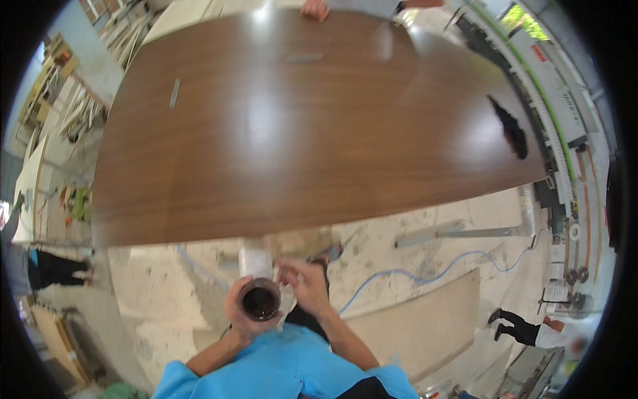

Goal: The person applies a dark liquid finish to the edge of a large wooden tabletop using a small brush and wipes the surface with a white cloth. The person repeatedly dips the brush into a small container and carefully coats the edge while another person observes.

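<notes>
My left hand (244, 311) is wrapped round a roll of whitish film or tape (260, 300), its round brown end turned up towards me. From the roll a pale, shiny strip (254, 261) runs forward to the near edge of a large wood-grain brown panel (259, 159). My right hand (304, 286) is raised just right of the roll, thumb and fingers curled together. Whatever may be between those fingertips is too small to make out. Two short pale strips lie on the panel's glossy face.
Another person's hand (315, 9) rests on the panel's far edge. Below the panel are pale boards (425, 326), a metal bar (458, 233) and a blue hose (405, 273). Long machinery (538, 86) stands at right. Other people stand at far left and lower right.
</notes>
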Demonstrator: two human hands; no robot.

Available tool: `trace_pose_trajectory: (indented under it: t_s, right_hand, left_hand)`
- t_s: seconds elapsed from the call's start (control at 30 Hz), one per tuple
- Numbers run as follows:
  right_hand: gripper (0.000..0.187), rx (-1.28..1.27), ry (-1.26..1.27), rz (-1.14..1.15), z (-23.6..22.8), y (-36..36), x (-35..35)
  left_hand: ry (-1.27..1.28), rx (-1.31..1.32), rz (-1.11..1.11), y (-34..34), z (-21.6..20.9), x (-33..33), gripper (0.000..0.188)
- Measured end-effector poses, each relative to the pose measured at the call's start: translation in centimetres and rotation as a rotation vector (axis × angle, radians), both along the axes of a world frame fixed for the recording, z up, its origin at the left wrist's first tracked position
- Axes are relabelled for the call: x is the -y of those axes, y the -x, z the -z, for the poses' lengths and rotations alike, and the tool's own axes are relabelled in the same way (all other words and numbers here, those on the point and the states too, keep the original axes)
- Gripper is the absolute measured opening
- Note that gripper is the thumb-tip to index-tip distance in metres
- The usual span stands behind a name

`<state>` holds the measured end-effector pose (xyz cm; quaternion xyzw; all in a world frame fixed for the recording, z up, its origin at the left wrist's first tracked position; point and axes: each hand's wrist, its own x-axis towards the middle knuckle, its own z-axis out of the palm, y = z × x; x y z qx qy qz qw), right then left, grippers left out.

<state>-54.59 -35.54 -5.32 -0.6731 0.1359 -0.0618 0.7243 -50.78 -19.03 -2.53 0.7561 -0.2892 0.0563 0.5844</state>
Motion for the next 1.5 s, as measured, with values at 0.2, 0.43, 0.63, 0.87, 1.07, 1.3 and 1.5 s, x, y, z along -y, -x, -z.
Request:
trace_pose_trajectory:
  t_s: [0.2,0.43,0.63,0.87,1.07,1.3,1.5]
  right_hand:
    - [0.048,-0.086,-0.35,-0.013,-0.1,2.7,-3.7]
    - [0.043,-0.05,-0.623,0.003,1.0,-0.2,-1.2]
    - [0.043,0.332,0.301,0.384,-5.4,-8.1,-0.2]
    - [0.028,0.562,1.083,-0.045,-2.4,-15.4,-7.9]
    - [0.024,0.419,1.249,0.407,0.3,-7.9,7.6]
    - [0.023,-0.195,1.514,0.953,-1.4,3.8,34.2]
    - [0.033,0.107,1.527,0.623,-0.2,0.0,20.5]
  left_hand:
    - [0.164,-0.325,-0.048,-1.8,-1.9,3.0,0.077]
    - [0.27,-0.374,0.017,-1.5,-5.0,3.8,0.07]
    - [0.283,-0.265,-0.149,-2.6,-5.9,0.2,0.068]
    - [0.292,-0.315,-0.29,-1.6,-6.5,-3.3,0.054]
    - [0.262,-0.381,-0.248,-1.1,-5.6,-3.2,0.059]
    - [0.269,-0.417,-0.199,-1.0,-5.4,-2.6,0.068]
    - [0.223,-0.37,-0.15,-0.6,-5.3,-2.7,0.074]
